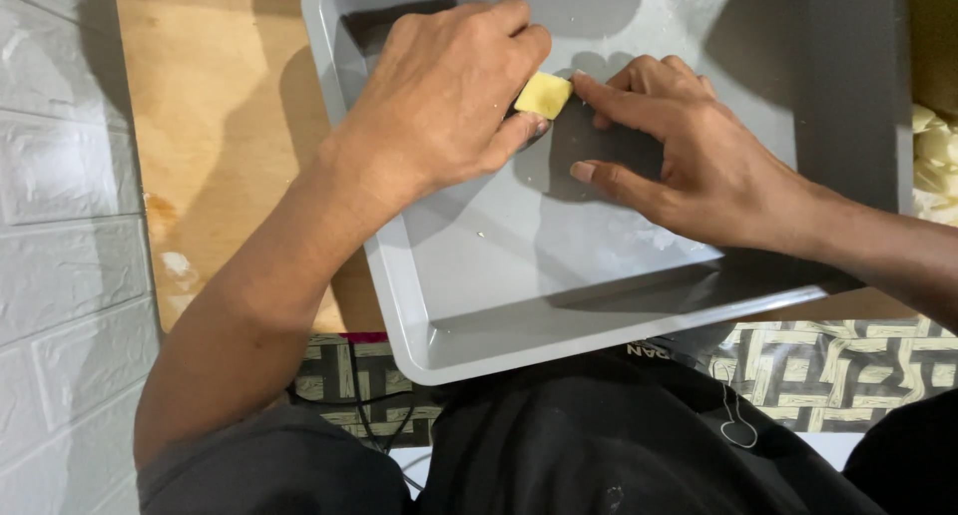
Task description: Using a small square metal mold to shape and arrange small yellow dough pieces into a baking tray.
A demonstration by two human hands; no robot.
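1. Resting inside a grey tray point(469, 305), a small pale-yellow block point(544, 95) is seen near the tray's far side, on the flat floor.
2. The block is pinched by the left hand point(439, 96), between the thumb below and the fingers curled over its top edge.
3. The right hand point(689, 156) is laid flat on the tray floor just beside the block; its index fingertip is touching the block's right edge, and nothing is grasped by it, the fingers being spread loosely.
4. White smears and crumbs are visible on the tray floor around and below the right hand.
5. The tray is set on a light wooden board point(210, 126), with its near corner overhanging the lap, which is covered by dark clothing point(619, 445).
6. A white brick-patterned wall point(60, 226) is seen at the left, and a woven patterned mat point(838, 370) under the tray's near edge.
7. Pale lumps point(936, 166) at the right edge are possibly more of the same material, though too little is shown to tell.
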